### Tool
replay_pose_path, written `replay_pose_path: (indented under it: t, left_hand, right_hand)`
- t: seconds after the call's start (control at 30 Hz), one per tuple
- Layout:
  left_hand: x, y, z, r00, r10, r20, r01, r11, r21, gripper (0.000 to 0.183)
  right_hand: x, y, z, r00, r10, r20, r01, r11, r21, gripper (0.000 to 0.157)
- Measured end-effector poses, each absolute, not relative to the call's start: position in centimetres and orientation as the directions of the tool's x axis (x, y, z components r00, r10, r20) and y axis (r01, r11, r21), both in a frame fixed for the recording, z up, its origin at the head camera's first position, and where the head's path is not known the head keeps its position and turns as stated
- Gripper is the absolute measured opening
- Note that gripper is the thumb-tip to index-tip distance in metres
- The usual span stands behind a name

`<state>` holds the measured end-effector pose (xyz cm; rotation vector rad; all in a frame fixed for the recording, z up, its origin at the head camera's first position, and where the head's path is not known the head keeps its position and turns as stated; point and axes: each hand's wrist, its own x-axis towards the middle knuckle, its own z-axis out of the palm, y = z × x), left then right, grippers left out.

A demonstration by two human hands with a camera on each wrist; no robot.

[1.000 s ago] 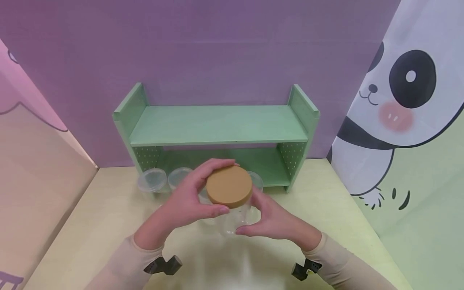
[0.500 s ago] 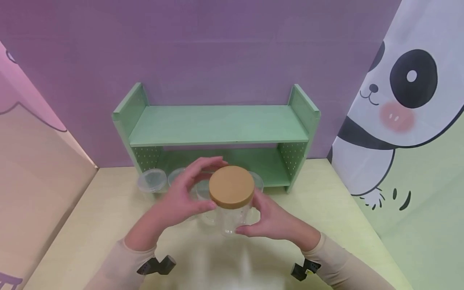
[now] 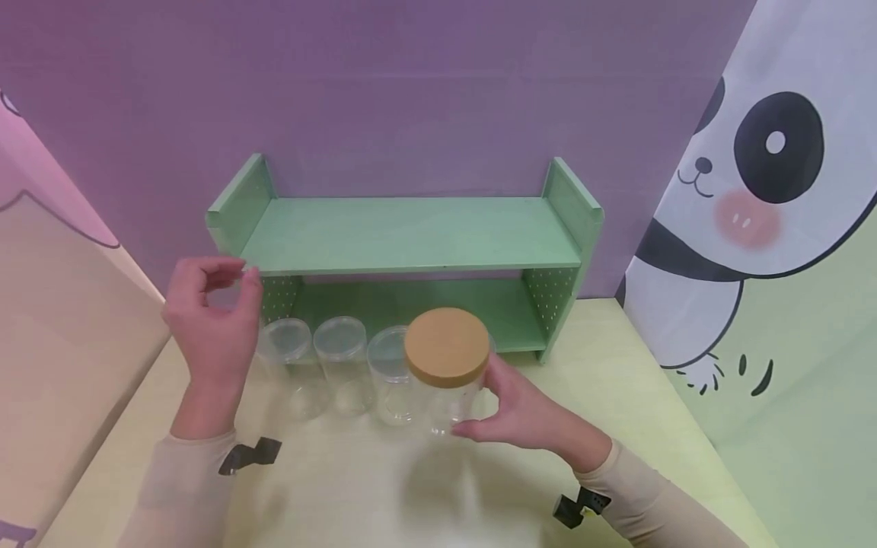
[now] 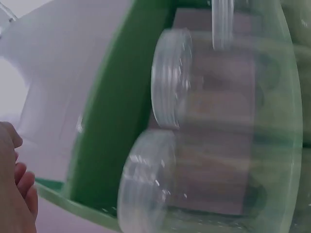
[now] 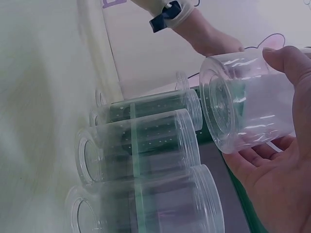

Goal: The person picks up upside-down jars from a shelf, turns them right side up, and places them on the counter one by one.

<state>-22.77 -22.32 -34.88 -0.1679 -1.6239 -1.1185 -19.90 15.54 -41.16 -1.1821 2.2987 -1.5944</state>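
Observation:
My right hand [image 3: 521,411] grips a clear jar [image 5: 257,104] with a flat tan lid [image 3: 447,347], its thumb on the near side. In the right wrist view, the jar is off the table and its base shows. Off to the left, my left hand [image 3: 215,327] is raised by the shelf's left end, fingers loosely bent and holding nothing. Clear jars with clear lids stand in a row on the table: a leftmost jar [image 3: 296,373], a second jar [image 3: 345,365] and a third jar [image 3: 392,377]. Another is mostly hidden behind the held jar.
Behind the jars stands a green two-tier shelf [image 3: 411,232] against a purple backdrop [image 3: 411,99]. The pale table [image 3: 617,380] extends in front and to both sides. A panda-printed sheet [image 3: 740,190] hangs on the right.
My left hand has let go of the tan lid and moved left and up to the shelf's left end. My right hand still holds the jar, shifted slightly to the right.

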Motion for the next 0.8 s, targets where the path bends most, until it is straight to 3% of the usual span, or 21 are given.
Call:
replay_pose_path:
  t: [0.1,0.33,0.8]
  left_hand:
    - [-23.4,-23.1,-34.8,-0.369,-0.474,0.799,0.561,0.572,0.598,0.022]
    - [-25.8,-25.4,-36.6,-0.488,-0.535,0.689,0.441,0.53,0.724,0.039]
    - [-26.2,-24.9,-36.3,-0.514,-0.601,0.612,0.45,0.418,0.789,0.03]
  right_hand:
    - [-20.0,15.6,-41.1,-0.686,-0.645,0.336,-0.539,0.142,-0.83,0.104]
    - [-19.9,15.8,-40.9,-0.701,-0.639,0.316,-0.523,0.161,-0.837,0.104]
    - [-20.3,17.1,-40.7,-0.742,-0.595,0.31,-0.501,0.184,-0.846,0.093]
